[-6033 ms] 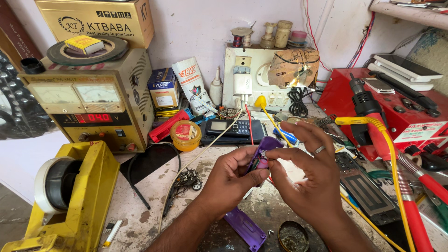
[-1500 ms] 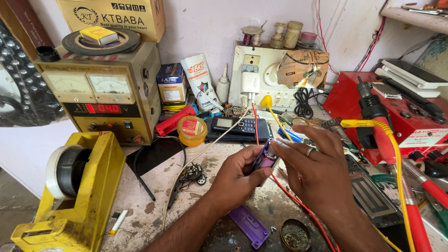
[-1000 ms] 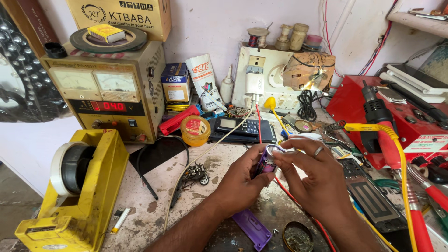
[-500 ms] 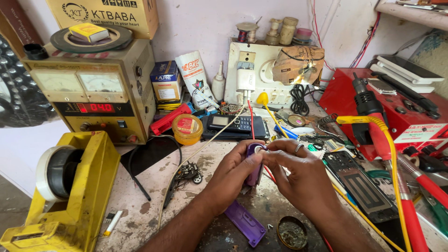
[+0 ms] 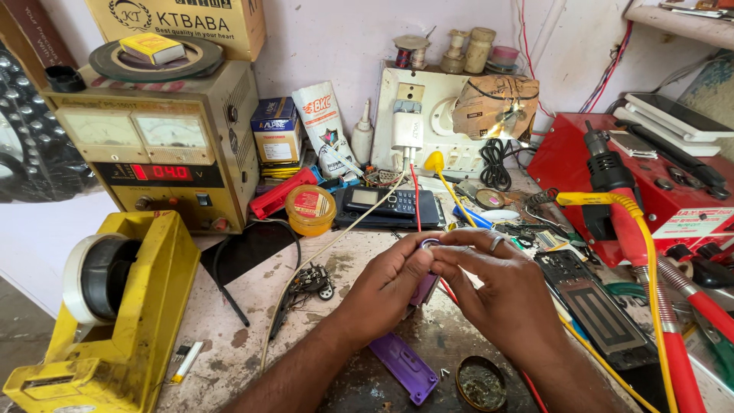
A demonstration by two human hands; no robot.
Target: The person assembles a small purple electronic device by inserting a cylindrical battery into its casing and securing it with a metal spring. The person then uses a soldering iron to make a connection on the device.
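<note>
My left hand [image 5: 386, 289] and my right hand [image 5: 508, 294] meet over the middle of the workbench, both closed on a small purple device [image 5: 423, 287] held upright between the fingers. A red wire [image 5: 415, 200] and a pale cable [image 5: 348, 229] run from the wall socket board [image 5: 413, 122] down to it. My right hand wears a ring and pinches the device's top end. A loose purple cover [image 5: 403, 367] lies on the bench below my left wrist, beside a small round tin [image 5: 480, 382].
A yellow power supply with red display [image 5: 157, 145] stands back left, a yellow tape dispenser [image 5: 115, 306] front left. A black keypad phone [image 5: 386, 205], orange tin [image 5: 310, 209], dismantled phone [image 5: 589, 306], red station [image 5: 642, 183] and red-and-yellow tool handles [image 5: 657, 306] crowd the right.
My hands with the purple device have shifted slightly lower and nearer on the bench, and the view has swayed a little. Both hands keep their hold.
</note>
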